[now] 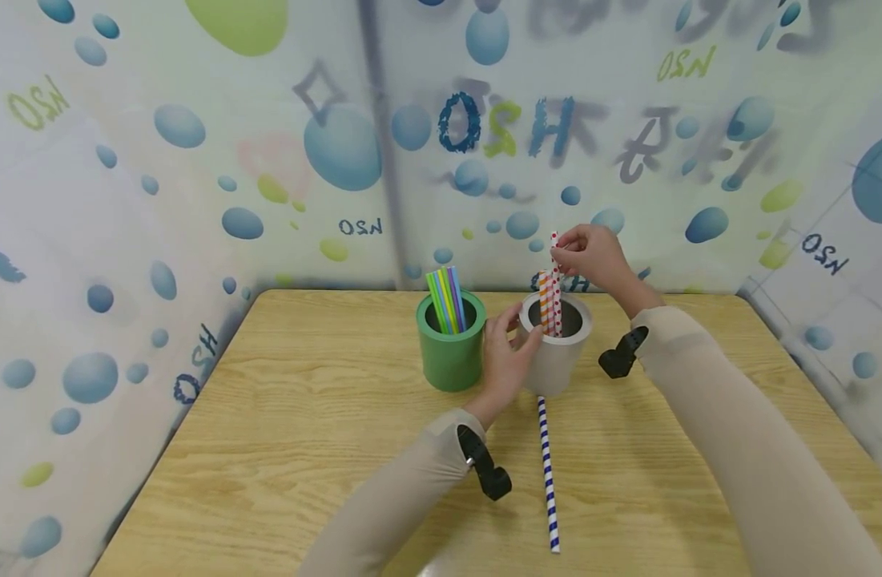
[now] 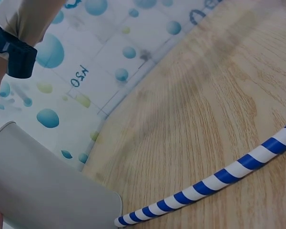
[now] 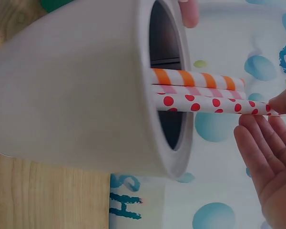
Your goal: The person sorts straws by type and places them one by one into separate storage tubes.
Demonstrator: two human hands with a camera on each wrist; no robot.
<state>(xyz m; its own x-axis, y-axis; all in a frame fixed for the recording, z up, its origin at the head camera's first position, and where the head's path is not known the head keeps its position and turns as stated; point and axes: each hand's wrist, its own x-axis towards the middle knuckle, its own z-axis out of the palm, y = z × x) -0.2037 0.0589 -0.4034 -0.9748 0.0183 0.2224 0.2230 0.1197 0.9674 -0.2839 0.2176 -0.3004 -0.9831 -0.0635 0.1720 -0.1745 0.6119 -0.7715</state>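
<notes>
My right hand (image 1: 592, 255) pinches the upper end of a white paper straw with red dots (image 3: 200, 103). Its lower part stands inside the white cup (image 1: 556, 370), its bottom end hidden. Beside it in the same cup stand an orange-striped straw (image 3: 195, 78) and a pink-striped straw (image 3: 193, 89). My left hand (image 1: 504, 361) holds the cup from its left side, thumb at the front and fingers by the rim. On the table, a blue-and-white striped straw (image 1: 547, 473) lies with its far end at the cup's base.
Close to my left hand stands a green cup (image 1: 451, 361) with several green, yellow, purple and blue straws (image 1: 448, 303). The wooden table (image 1: 304, 385) ends at the back against a patterned wall covering (image 1: 311, 240).
</notes>
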